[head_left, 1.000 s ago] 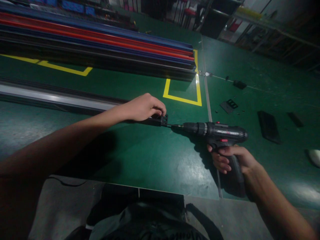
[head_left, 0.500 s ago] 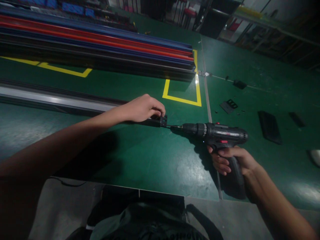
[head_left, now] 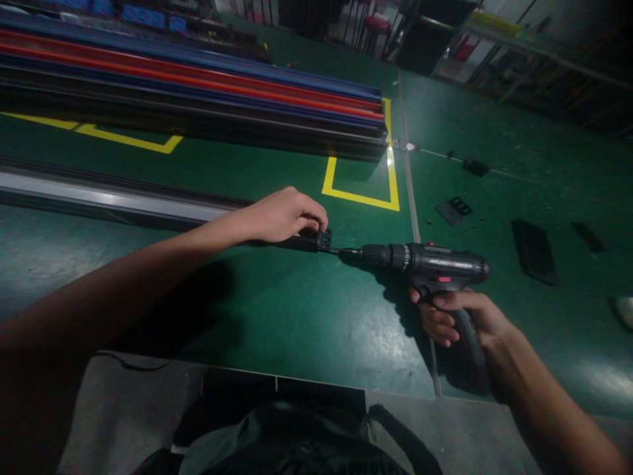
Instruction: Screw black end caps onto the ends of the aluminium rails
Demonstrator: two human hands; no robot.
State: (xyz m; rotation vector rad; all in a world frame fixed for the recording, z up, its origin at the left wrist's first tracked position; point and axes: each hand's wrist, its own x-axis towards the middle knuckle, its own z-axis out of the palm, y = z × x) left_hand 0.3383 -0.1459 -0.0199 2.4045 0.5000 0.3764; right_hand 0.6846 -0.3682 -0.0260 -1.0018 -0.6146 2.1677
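Could send the bit [head_left: 350, 251] off the black end piece [head_left: 324, 239], pinched by the left hand [head_left: 277, 214] inside the near edge of the desk [head_left: 297, 316], through tilting the drill [head_left: 445, 264], wrapped in the curled right hand [head_left: 487, 316].

You work in a dim workshop, at a green-topped bench [head_left: 297, 310] marked with yellow tape [head_left: 363, 196], where long blue, red and black profiles [head_left: 198, 79] lie stacked beside loose plates and small parts [head_left: 453, 210], a power drill [head_left: 440, 264] and, beyond, cluttered shelving [head_left: 544, 59] and blue bins [head_left: 143, 14].
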